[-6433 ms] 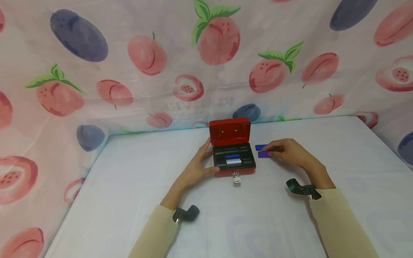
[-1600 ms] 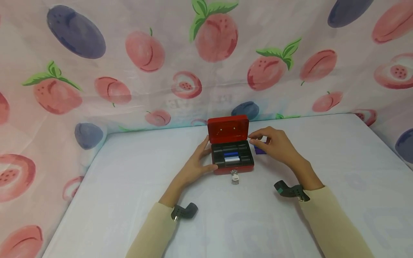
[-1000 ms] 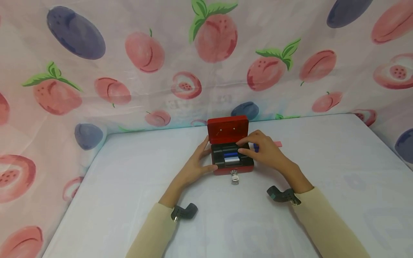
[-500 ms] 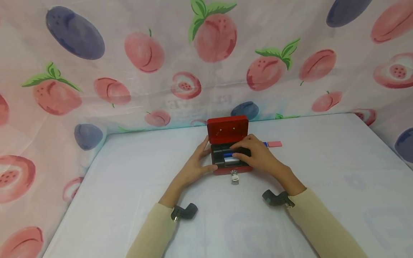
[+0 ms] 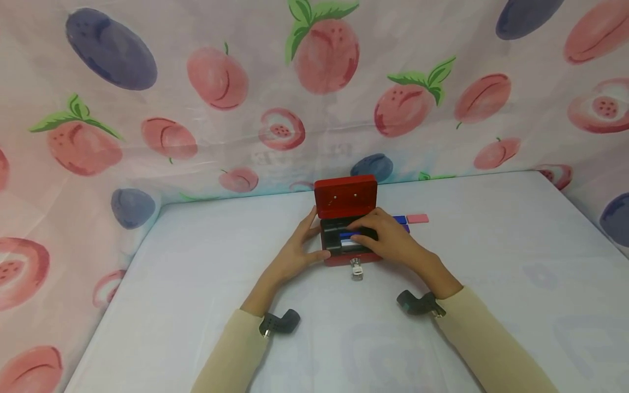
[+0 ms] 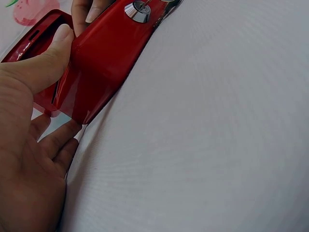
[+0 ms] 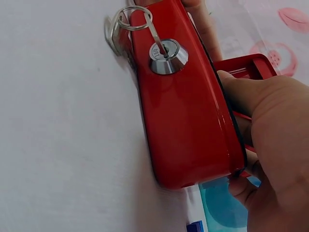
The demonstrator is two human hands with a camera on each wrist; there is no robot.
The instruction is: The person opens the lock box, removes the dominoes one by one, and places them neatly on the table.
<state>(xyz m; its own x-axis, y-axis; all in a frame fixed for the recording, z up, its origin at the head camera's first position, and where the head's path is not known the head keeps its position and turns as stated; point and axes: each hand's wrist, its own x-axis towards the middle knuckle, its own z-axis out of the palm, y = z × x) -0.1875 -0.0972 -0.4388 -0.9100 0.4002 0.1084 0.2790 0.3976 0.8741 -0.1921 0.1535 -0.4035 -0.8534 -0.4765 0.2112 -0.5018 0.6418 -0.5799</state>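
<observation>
A red metal cash box [image 5: 352, 258] sits on the table with its lid [image 5: 345, 197] raised. Inside its black tray [image 5: 330, 240] lie a blue strip-shaped piece [image 5: 348, 234] and a white one [image 5: 346, 243]. My left hand [image 5: 295, 251] grips the box's left end, thumb hooked over the front rim and fingers along the side. My right hand [image 5: 390, 237] reaches in over the right part of the tray. Its thumb tip lies right at the blue piece, with the index finger just behind; I cannot tell whether they pinch it. The right hand hides part of the tray.
Right of the box lie a blue piece [image 5: 400, 219], a pink piece [image 5: 417, 218] and a partly hidden purple piece [image 5: 406, 229]. A key ring [image 7: 136, 18] hangs from the key in the front lock [image 7: 168, 57]. A fruit-print cloth [image 5: 221, 131] rises behind the table.
My right hand has moved left from the loose pieces beside the box into the tray. Those pieces now show again. My left hand stays on the box.
</observation>
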